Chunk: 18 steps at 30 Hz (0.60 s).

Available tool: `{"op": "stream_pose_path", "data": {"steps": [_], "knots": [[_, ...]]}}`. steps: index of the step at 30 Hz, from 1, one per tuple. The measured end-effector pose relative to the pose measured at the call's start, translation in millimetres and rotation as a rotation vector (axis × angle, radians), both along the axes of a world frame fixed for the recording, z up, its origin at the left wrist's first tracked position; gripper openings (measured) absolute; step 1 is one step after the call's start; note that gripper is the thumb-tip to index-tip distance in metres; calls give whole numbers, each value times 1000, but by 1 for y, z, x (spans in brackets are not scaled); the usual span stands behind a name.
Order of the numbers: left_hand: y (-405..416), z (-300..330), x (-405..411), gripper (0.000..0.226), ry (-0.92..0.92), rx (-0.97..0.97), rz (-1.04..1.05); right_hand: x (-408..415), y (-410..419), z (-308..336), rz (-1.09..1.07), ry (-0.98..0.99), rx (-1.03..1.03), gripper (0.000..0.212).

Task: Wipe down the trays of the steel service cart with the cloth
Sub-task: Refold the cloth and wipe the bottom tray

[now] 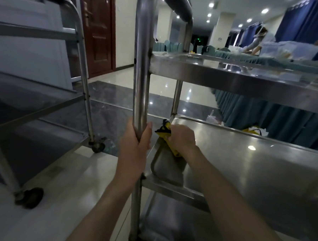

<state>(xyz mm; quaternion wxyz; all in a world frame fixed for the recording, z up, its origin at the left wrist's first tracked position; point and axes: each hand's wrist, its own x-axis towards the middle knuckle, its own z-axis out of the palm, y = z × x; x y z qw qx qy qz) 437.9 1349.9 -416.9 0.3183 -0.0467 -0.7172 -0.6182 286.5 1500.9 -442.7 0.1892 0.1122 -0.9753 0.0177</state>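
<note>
Left hand [135,140] grips the cart post [140,80]; right hand [183,137] presses a clutched yellow cloth [171,143] into the middle tray [258,170].

A glossy pale tiled floor [48,209] runs through the hall, crossed by a band of dark marble [105,97]. On the far left stands a reddish-brown wooden door [99,31] in a white wall. A second steel trolley [33,101] waits at the near left. Recessed ceiling lights [264,10] glow overhead. To the right, blue curtains [304,26] hang behind long tables with teal skirting [264,114], where a person [261,41] leans over.
</note>
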Motion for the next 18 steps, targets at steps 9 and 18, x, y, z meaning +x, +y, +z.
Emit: {"op": "stream_pose_path", "data": {"steps": [9,18], "knots": [[2,4,3,35,-32,35,15,105,2,-1,307,-62,-79,22],[3,-4,-4,35,24,53,33,-16,1,-4,-81,-50,-85,28]]}}
